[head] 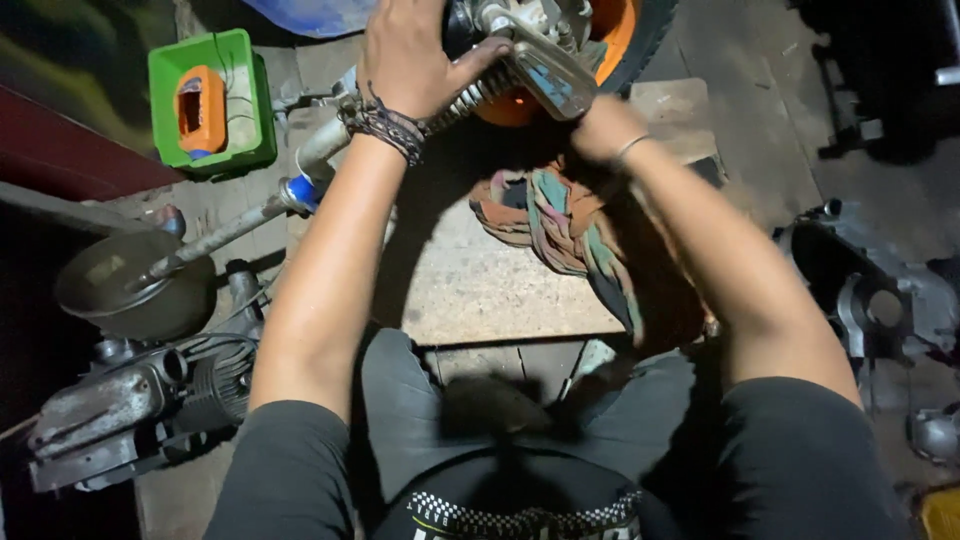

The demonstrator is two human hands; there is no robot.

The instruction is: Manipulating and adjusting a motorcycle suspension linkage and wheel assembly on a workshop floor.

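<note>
My left hand point(410, 55) grips the top of a coiled shock spring point(478, 92) on a motorcycle rear assembly with an orange wheel rim point(615, 25) and black tyre. Dark bracelets wrap that wrist. My right hand point(603, 128) is closed under a grey metal swing-arm part point(548, 72), fingers hidden beneath it. A striped multicoloured rag point(560, 220) lies on a wooden board point(480, 290) just below both hands.
A green crate point(255, 115) holding an orange block stands at the upper left. A metal rod and round dish lie at left, above an engine block point(130, 400). Engine casings point(880, 290) sit at right. My knees are at the bottom.
</note>
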